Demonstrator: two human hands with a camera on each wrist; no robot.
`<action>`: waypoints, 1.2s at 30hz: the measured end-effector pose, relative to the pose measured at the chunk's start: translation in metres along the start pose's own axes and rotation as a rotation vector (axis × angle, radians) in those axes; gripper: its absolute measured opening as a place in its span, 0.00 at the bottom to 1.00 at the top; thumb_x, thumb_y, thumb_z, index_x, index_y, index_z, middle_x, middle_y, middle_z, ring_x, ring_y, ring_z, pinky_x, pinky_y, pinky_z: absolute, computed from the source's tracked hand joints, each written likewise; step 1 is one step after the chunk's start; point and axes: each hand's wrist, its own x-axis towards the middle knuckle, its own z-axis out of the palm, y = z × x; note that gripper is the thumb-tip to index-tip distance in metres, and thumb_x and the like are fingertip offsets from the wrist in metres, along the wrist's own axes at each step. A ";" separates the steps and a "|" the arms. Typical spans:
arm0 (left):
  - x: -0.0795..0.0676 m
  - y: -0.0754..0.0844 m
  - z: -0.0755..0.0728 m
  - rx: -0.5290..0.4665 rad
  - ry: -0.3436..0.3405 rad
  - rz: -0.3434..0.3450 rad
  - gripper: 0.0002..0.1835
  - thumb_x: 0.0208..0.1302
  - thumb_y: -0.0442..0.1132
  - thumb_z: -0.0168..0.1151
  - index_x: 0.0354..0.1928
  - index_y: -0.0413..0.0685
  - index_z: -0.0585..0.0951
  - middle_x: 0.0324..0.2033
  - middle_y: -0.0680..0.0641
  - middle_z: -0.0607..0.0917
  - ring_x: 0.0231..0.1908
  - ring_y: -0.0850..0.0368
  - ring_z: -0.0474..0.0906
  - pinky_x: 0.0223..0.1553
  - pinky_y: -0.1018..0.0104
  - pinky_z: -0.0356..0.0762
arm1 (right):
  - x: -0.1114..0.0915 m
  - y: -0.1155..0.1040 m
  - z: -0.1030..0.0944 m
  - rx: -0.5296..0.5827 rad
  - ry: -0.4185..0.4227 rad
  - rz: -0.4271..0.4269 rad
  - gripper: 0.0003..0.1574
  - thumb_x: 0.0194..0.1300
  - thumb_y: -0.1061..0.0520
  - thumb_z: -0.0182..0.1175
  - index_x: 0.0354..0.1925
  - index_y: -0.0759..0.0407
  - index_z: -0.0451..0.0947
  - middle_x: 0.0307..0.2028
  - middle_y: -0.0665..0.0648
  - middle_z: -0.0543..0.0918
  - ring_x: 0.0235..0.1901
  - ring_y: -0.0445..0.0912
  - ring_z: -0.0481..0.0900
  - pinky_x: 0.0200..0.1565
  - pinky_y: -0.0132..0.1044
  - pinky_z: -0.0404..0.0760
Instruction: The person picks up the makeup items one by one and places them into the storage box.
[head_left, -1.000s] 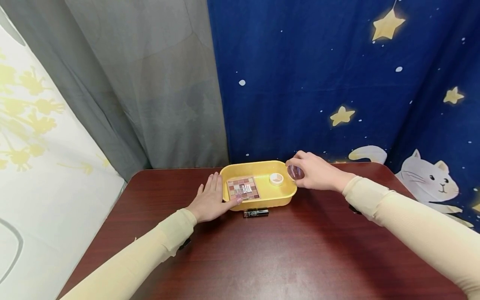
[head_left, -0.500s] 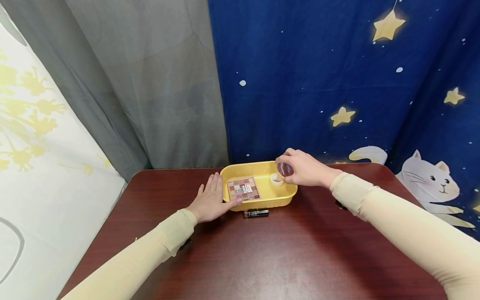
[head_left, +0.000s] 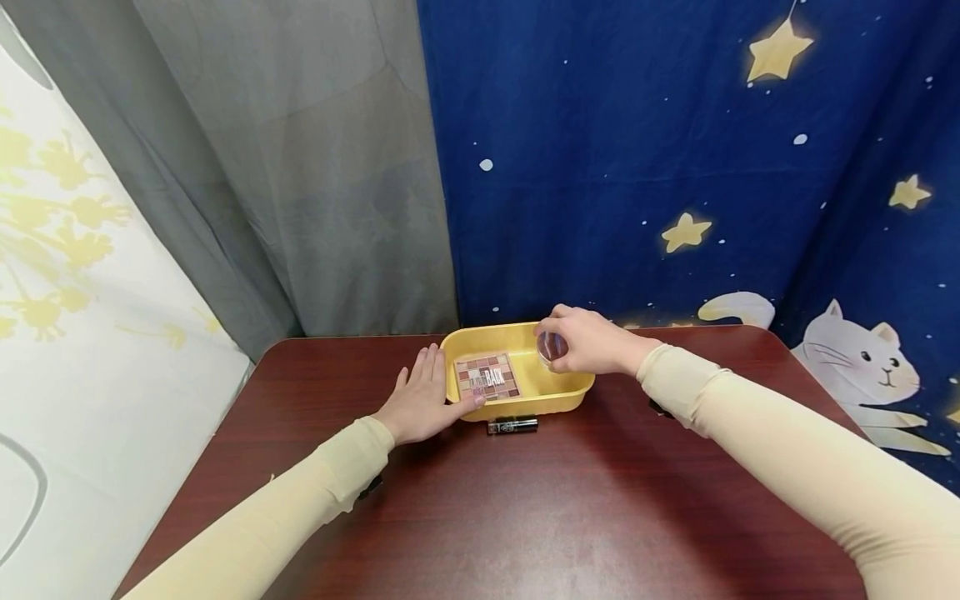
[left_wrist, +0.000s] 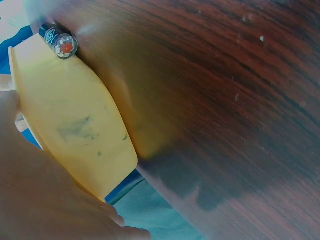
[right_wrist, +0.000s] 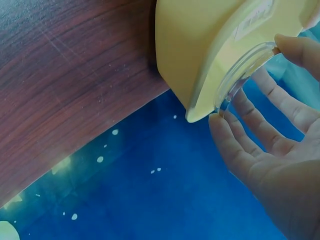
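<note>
A yellow tray (head_left: 534, 407) stands near the far edge of the table. My left hand (head_left: 422, 407) rests on its left end, fingers straight and thumb along the near rim. My right hand (head_left: 596, 343) pinches the edge of a round, see-through-rimmed compact (head_left: 552, 346) between thumb and fingertips, tilted over the tray's right half. In the right wrist view the compact's clear rim (right_wrist: 237, 70) shows beside the tray wall. A square eyeshadow palette (head_left: 486, 377) lies in the tray's left half. The small white round pot is mostly hidden behind the compact and right hand.
A short black cosmetic tube (head_left: 513, 425) lies on the table against the tray's near side. The dark red table (head_left: 525, 517) runs toward me. A blue starry curtain (head_left: 585, 208) and a grey curtain (head_left: 337, 208) hang behind it.
My right hand has carried the compact leftward from the tray's right end to over the white pot, now covering it. The left hand and the tray stay put.
</note>
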 end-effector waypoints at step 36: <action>-0.002 0.002 -0.001 0.004 -0.001 -0.002 0.65 0.60 0.82 0.41 0.79 0.37 0.39 0.79 0.38 0.40 0.78 0.46 0.33 0.73 0.40 0.40 | 0.007 -0.008 0.025 0.014 -0.144 -0.198 0.11 0.50 0.64 0.70 0.34 0.53 0.84 0.31 0.51 0.82 0.37 0.42 0.71 0.40 0.34 0.73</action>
